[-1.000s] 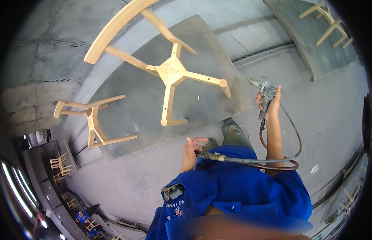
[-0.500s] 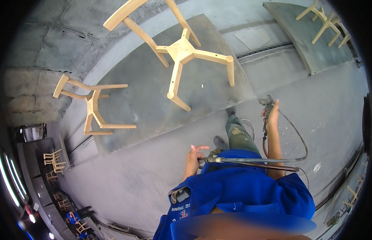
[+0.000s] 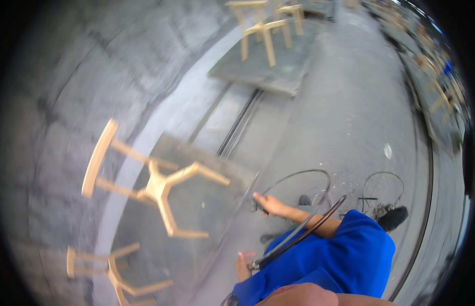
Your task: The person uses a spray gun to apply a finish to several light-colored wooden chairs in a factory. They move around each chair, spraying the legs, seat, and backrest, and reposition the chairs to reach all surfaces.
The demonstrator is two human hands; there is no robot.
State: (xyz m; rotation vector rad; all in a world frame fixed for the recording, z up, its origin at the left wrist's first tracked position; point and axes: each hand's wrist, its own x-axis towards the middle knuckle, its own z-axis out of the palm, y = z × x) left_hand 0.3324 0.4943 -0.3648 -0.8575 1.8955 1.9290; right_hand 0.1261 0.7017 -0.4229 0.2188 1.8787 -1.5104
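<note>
My right hand [image 3: 269,203] reaches forward over the floor, closed around a spray gun [image 3: 255,206]. The gun is small and blurred, partly covered by the fingers. My left hand [image 3: 243,267], low and close to my body, is closed on the hoses [image 3: 293,239], one grey and one dark brown, which bend back past my right arm. Left of my hands, a bare wooden chair frame [image 3: 157,187] without a seat stands on a grey platform [image 3: 191,260]. A second chair frame [image 3: 114,274] stands nearer, at the lower left.
Another platform [image 3: 278,76] with chair frames [image 3: 264,28] stands at the far end beyond a floor rail [image 3: 240,122]. A hose loop [image 3: 383,174] lies on the floor at right, near a dark shoe [image 3: 393,218]. A wall [image 3: 59,102] runs along the left; more chairs line the right.
My view has swung right, so the chairs appear farther left and lower. My right hand, still with the spray gun, is now forward and nearer the platform's edge. My left hand keeps the hoses.
</note>
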